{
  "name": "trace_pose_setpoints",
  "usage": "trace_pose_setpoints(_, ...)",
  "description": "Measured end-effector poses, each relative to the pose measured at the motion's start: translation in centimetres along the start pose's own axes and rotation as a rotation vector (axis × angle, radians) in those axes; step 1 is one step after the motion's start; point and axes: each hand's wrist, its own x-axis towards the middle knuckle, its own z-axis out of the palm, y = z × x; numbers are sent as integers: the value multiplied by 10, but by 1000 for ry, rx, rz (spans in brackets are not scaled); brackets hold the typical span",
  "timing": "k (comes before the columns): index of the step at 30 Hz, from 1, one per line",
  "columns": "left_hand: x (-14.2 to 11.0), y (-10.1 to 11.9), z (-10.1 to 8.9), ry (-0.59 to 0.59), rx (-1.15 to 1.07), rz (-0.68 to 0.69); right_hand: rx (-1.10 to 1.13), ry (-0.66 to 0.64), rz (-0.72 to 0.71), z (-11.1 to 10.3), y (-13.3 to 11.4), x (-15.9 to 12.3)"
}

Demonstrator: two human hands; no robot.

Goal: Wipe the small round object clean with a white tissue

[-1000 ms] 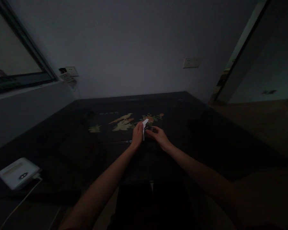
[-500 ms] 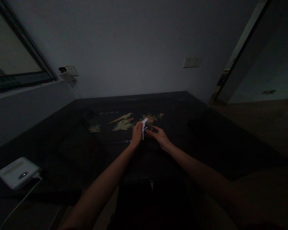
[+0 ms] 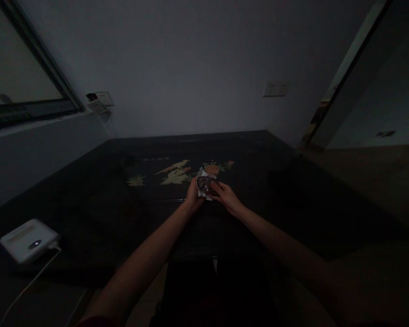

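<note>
In the middle of the head view, my right hand (image 3: 225, 196) grips the right side of a small clear glass dish (image 3: 208, 185), thumb on its upper face. Its exact kind is hard to make out in the dim light. My left hand (image 3: 192, 194) is closed around a crumpled white tissue (image 3: 201, 194), which lies against the dish's left side and shows along its edges. Both hands are above the dark table (image 3: 177, 227), and the left fingers are partly hidden behind tissue and dish.
Bird and flower decoration (image 3: 175, 175) covers part of the tabletop. A white box-shaped device (image 3: 29, 240) with a cable stands at the left. Wall sockets (image 3: 275, 89) are on the wall behind, a plug adapter (image 3: 98, 106) is near the window, and a doorway opens at right.
The glass dish has turned from edge-on to face me more. The tissue, earlier upright beside my left palm, now spreads behind and around the dish's left side.
</note>
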Motion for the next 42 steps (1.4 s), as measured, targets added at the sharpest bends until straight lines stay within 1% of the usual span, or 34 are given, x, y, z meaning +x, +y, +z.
trace_pose_setpoints(5,2,-4,-6,8,-63,-10,-108,11,-48,-1,-1,0)
trace_pose_setpoints(10,1,-4,0,20,-104,1,-128,12,-84,1,-2,0)
trace_pose_setpoints(13,1,-4,2,19,-100,18,-95,99,-85,0,-1,2)
trace_pose_setpoints(16,2,-5,0,46,-74,38,-95,174,-43,-3,1,4)
trace_pose_setpoints(20,3,-6,-3,68,-39,40,-135,145,-32,-6,2,4)
trace_pose_setpoints(23,2,-6,-3,87,-25,80,-162,105,-56,-6,0,3)
trace_pose_setpoints(26,1,-6,-4,112,7,131,-137,77,-35,-6,0,4)
trace_pose_setpoints(31,3,-4,-6,114,109,220,-26,212,29,-7,3,6)
trace_pose_setpoints(33,2,-2,-6,128,195,263,-1,188,38,-6,4,5)
trace_pose_setpoints(35,0,0,-5,159,296,310,14,118,39,-5,3,3)
trace_pose_setpoints(38,-7,2,-2,150,416,380,24,23,27,-2,3,0)
trace_pose_setpoints(42,-17,3,5,117,468,424,-18,19,0,0,2,-3)
